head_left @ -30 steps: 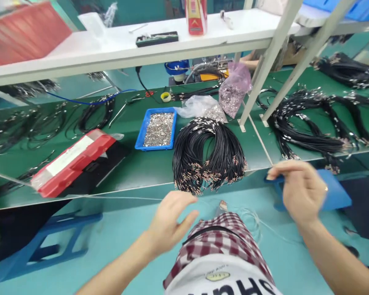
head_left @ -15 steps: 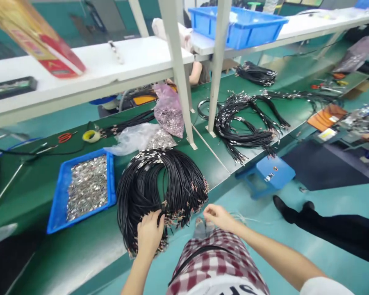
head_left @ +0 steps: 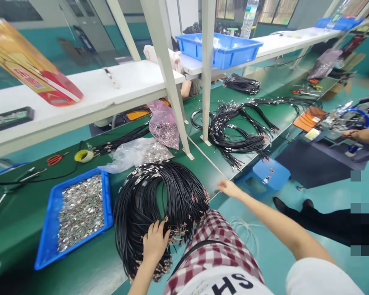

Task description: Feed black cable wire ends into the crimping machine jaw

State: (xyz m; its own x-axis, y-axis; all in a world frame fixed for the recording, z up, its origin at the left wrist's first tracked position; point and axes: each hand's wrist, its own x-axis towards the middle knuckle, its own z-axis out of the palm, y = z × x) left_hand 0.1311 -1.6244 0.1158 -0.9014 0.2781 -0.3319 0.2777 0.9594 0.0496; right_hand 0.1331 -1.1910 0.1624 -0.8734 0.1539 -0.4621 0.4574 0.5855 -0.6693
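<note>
A big looped bundle of black cables (head_left: 187, 184) with bare copper-coloured ends lies at the table's front edge, its ends hanging over. My left hand (head_left: 155, 241) rests on the bundle's near side, fingers laid over the cables and thumb apart. To the right of the bundle, at the table's edge, is my right hand (head_left: 229, 188). Its fingers are curled together, and whatever they may hold is too small to make out. Left of the bundle stands a blue tray (head_left: 44, 229) of small shiny metal parts (head_left: 83, 209).
Behind the bundle lie a clear bag (head_left: 126, 153) and a pink bag (head_left: 162, 125) of small parts, yellow tape (head_left: 84, 155) and red scissors (head_left: 54, 159). Shelf posts (head_left: 207, 82) rise from the table. More cables (head_left: 224, 127), a blue stool (head_left: 270, 174) and a co-worker's arm (head_left: 365, 135) are right.
My right hand has moved right and away from the cable ends to the table's edge. My left hand stays on the bundle. The camera view has shifted.
</note>
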